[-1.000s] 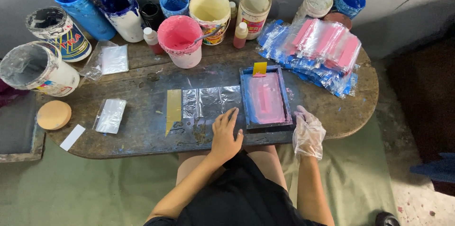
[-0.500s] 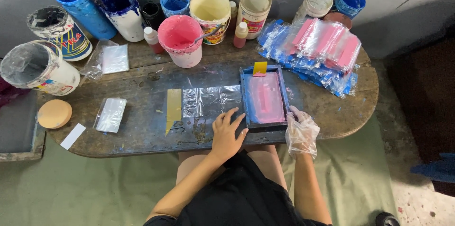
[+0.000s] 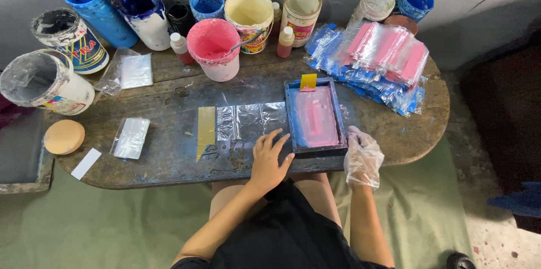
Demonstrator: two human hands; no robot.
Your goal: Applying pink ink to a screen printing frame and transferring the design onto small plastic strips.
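L hand (image 3: 269, 159) open, flat by screen frame (image 3: 315, 117), gloved R hand (image 3: 362, 157) open at its near-right corner; frame prob light, stiff, grip by the rim.

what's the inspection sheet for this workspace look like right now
surface: dark paint-stained wooden table, rounded ends
job's things: blue-framed printing screen with pink ink, flat on the table; small yellow scraper at its far edge; clear plastic sheet beside it
clutter: pink paint tub, other paint tubs and bottles along the far edge; stack of pink and blue printed bags; round wooden disc
grippers: left hand bare, flat on table at the frame's near corner; right hand in clear glove, beside the frame's right edge
cables: nothing seen
surroundings: grey wall, green floor cover
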